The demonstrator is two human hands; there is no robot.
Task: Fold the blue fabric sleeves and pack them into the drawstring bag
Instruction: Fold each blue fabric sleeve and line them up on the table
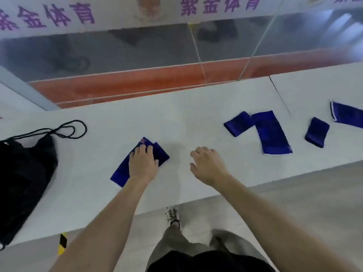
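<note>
Five blue pieces counted on the white table [176, 114]; we log the folded sleeve [120, 176] left of centre, under the left hand [143, 163], whose fingers lie straight and flat, pressing the cloth down; the right hand [206, 165] hangs just right of it, fingers loosely curled, holding nothing; farther right we note a short folded sleeve [237, 123] touching a long sleeve [272, 134], a second short sleeve [316, 132] apart from them, and an edge sleeve [347, 114] cut by the frame; the black drawstring bag [25, 169] lies at the left edge, its cord [72, 129] looped on the table.
</note>
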